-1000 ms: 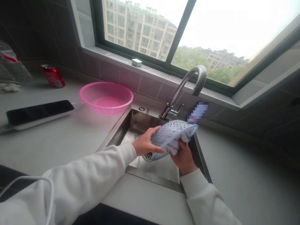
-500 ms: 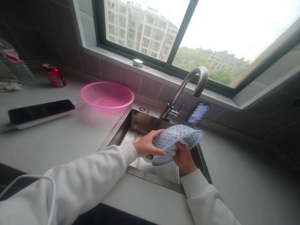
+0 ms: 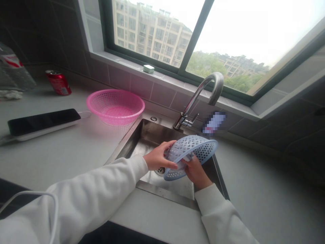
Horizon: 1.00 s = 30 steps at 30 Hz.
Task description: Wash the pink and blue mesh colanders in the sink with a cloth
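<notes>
A light blue plastic colander point(image 3: 189, 144) is tilted on its side above the metal sink point(image 3: 149, 184), its opening turned towards me and to the right. My left hand point(image 3: 160, 156) grips its left side, thumb on the near rim and fingers round the outside. Inside the colander, my right hand point(image 3: 196, 172) presses a pale, whitish cloth point(image 3: 188, 156) against the inner wall. Parts of the right fingers and the cloth are hidden by the rim. Part of the drain point(image 3: 160, 171) shows beneath the colander.
Behind the sink stands a chrome faucet point(image 3: 195, 96). Left of it sits a pink basket point(image 3: 115, 105) on the counter point(image 3: 66, 159), along with a black phone-like device point(image 3: 44, 122), a red can point(image 3: 58, 82) and a plastic bottle point(image 3: 15, 71). A small green-white box point(image 3: 148, 69) rests on the windowsill.
My right hand with the cloth has shifted left inside the colander, towards my left hand. The left hand keeps its grip, and the colander has barely moved.
</notes>
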Available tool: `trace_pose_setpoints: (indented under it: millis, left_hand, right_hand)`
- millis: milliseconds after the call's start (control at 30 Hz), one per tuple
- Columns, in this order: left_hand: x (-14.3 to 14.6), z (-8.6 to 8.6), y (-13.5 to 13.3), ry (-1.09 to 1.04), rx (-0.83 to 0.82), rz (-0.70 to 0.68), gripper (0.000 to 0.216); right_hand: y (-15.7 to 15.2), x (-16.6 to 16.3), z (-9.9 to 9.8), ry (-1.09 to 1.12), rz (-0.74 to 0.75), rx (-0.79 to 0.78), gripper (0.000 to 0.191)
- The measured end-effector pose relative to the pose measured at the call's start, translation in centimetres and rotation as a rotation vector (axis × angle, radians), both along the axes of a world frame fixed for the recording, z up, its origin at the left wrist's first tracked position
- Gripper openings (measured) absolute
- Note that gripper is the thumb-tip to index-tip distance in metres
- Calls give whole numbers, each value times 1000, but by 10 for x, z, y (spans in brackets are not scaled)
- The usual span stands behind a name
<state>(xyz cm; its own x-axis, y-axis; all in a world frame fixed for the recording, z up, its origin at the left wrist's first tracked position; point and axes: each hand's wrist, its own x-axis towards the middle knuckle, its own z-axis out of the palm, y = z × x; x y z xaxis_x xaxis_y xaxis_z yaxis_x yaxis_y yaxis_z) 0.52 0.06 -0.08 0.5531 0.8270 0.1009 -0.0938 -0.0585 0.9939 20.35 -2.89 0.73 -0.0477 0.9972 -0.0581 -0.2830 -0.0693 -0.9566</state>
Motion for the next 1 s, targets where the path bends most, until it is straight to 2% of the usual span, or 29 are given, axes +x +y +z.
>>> trace_pose_setpoints:
  millis: [200, 367, 467, 600, 867, 1000]
  left_hand:
    - [0, -4, 1, 25, 37, 22, 125]
    - [-2, -8, 4, -40, -1, -4, 134]
    - [-3, -7, 4, -8, 11, -5, 126]
    - [-3, -1, 1, 25, 55, 17, 114]
    - [-2, 6, -3, 89, 205, 64, 108]
    - [-3, 6, -1, 129, 270, 66, 106]
  right_hand:
    - [1, 1, 1, -133, 55, 19, 49]
    - [3, 2, 0, 40, -41, 35, 46]
    - [5, 7, 1, 155, -122, 8, 47]
    - [5, 9, 2, 204, -118, -51, 46]
    - [-2, -4, -1, -124, -18, 23, 47]
    - [1, -1, -2, -33, -46, 47, 43]
